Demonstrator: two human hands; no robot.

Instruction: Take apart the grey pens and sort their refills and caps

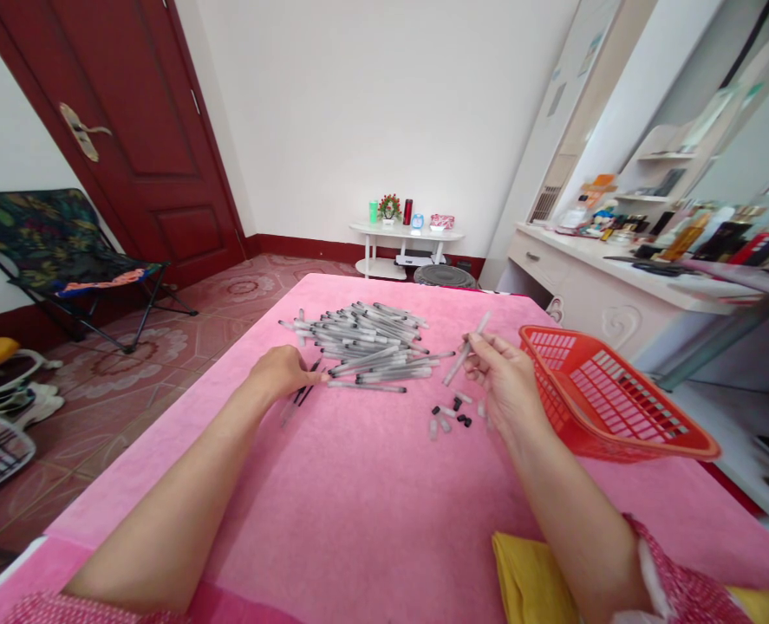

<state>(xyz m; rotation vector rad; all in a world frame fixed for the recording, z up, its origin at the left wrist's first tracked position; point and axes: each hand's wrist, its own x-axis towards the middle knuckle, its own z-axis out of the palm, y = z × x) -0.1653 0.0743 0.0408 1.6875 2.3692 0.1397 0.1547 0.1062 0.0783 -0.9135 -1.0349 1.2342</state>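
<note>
A large heap of clear-barrelled pens with dark ends (371, 338) lies on the pink cloth. At its left edge is my left hand (281, 374), fingers curled and mostly hidden, thumb reaching to the nearest pens; what it grips, if anything, I cannot make out. Thin dark sticks like pen refills (306, 394) lie just below that thumb. Right of the heap, my right hand (502, 371) pinches a translucent pen barrel (452, 370), tilted with its upper end away from me. Small black plugs (465, 421) and clear pen caps (445, 425) lie below it.
A red plastic basket (618, 442) stands on the right of the pink-covered table (371, 511). Folded yellow cloth (531, 576) lies at the front right. Beyond are a folding chair (65, 251), a small white stand (384, 230) and a dresser (618, 286) with bottles.
</note>
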